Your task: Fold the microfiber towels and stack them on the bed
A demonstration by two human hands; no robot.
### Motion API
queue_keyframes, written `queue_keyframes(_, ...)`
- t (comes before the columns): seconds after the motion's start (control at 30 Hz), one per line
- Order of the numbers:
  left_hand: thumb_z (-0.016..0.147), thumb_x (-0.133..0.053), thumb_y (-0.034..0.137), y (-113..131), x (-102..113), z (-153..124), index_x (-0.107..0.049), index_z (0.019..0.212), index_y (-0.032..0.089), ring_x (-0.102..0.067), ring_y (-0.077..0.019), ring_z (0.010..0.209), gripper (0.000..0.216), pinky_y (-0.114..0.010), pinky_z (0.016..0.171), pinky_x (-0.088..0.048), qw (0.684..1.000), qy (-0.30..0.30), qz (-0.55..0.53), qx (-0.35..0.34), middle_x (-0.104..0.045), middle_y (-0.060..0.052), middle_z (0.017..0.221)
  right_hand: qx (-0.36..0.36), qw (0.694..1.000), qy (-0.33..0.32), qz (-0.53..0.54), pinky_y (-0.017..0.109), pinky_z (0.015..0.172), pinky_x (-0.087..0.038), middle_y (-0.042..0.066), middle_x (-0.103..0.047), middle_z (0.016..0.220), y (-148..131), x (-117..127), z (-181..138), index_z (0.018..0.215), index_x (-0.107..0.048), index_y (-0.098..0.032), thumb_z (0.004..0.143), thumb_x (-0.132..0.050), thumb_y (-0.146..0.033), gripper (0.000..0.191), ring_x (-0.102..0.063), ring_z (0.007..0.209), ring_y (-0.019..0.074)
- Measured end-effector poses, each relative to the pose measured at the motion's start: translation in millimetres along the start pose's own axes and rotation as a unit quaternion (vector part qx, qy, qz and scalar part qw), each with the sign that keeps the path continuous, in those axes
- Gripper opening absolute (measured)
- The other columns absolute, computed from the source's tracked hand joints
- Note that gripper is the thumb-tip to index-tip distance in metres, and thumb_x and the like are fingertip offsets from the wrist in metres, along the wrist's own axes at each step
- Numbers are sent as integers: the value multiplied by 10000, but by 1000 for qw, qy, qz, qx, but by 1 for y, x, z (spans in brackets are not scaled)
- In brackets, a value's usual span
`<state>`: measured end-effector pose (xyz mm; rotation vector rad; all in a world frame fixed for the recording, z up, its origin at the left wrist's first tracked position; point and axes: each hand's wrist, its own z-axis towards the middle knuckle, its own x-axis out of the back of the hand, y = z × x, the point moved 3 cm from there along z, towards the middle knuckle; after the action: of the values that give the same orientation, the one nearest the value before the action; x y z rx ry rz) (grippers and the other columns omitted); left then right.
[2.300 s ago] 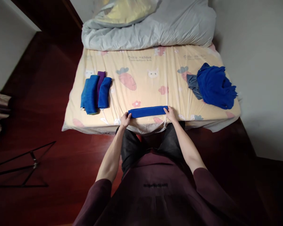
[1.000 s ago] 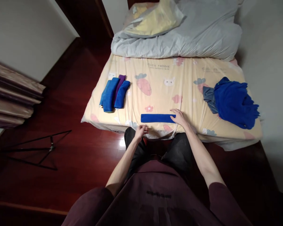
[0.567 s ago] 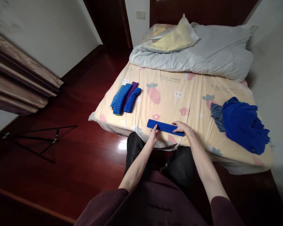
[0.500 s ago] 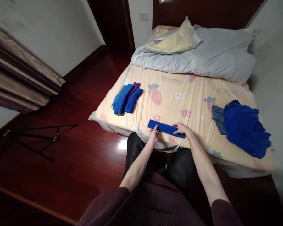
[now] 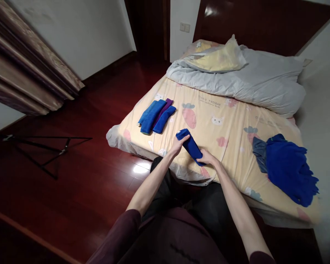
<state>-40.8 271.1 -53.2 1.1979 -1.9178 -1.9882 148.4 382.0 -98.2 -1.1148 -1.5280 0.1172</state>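
Note:
Between my two hands is a blue towel point(image 5: 193, 148), folded into a long narrow strip and tilted over the bed's near edge. My left hand point(image 5: 177, 144) grips its far left end, thumb on top. Its near right end is held by my right hand point(image 5: 206, 157). To the left on the bed lie several folded towels, among them a blue one point(image 5: 151, 116) and a purple one point(image 5: 165, 109). On the right side sits a crumpled heap of blue towels point(image 5: 290, 168) with a grey-blue cloth point(image 5: 260, 154) beside it.
The bed point(image 5: 200, 121) has a pale yellow patterned sheet. A grey quilt point(image 5: 264, 77) and a yellow pillow point(image 5: 222, 57) lie at its head. On the dark red floor at left stands a black tripod point(image 5: 63, 151), near a curtain point(image 5: 30, 62).
The folded towel has turned from lying nearly level on the sheet to a steep slant, lifted in both hands. My left hand has shifted to its end. The camera view has shifted slightly.

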Motion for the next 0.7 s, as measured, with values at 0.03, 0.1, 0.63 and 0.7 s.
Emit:
queue_keyframes(0.03, 710, -882, 439, 19, 1, 4, -753, 1038, 188, -700, -274, 1128, 432, -421, 1045, -538, 999, -35, 23, -16, -761, -85, 1123, 13, 999, 22, 21, 297, 657, -534, 42, -762, 836, -12, -3, 8, 898, -720, -189, 628, -762, -250, 280, -703, 764, 247)
queue_keyframes(0.1, 728, -874, 456, 56, 5, 10, -767, 1043, 180, -707, -286, 1124, 432, -445, 1053, -538, 991, -108, 59, -46, -768, -97, 1131, 26, 995, 69, 72, 299, 663, -535, 62, -771, 892, -38, -9, 28, 957, -710, -180, 638, -756, -246, 329, -708, 786, 248)
queue_keyframes(0.63, 684, -895, 467, 196, 107, 44, -736, 986, 123, -734, -274, 983, 485, -424, 954, -584, 953, -83, 241, -165, -776, -95, 980, 43, 960, 169, 221, 292, 570, -503, 31, -722, 780, -209, -83, 178, 882, -684, -187, 600, -853, -413, 398, -669, 742, 234)
queue_keyframes(0.7, 696, -885, 443, 193, 116, 49, -734, 976, 128, -729, -266, 967, 448, -417, 950, -579, 946, -74, 267, -170, -771, -90, 978, 36, 962, 161, 216, 296, 585, -515, 35, -729, 797, -211, -93, 188, 872, -687, -186, 606, -850, -395, 375, -679, 765, 241)
